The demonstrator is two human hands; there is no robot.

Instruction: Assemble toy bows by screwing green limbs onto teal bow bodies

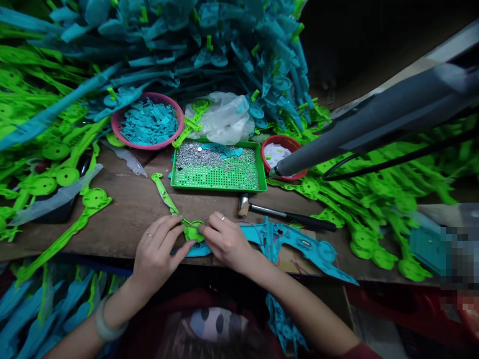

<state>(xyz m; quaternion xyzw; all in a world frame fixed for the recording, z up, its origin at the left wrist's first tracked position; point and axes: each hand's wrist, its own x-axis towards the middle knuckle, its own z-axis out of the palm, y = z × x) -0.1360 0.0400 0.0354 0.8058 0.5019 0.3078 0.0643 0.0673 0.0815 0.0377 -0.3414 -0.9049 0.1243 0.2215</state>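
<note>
Disc [193,234] of the green plastic lever [167,199] lies this side of the perforated tray [220,189], gripped by left hand [156,248] and right hand [228,243]; its shaft [160,187] slants away to the tray's left.

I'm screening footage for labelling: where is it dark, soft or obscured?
Head view: upper right nearly black; green parts at far left soft; green tray crisper; left hand and right hand fairly clear; a pixelated patch hides part of the right edge.
</note>
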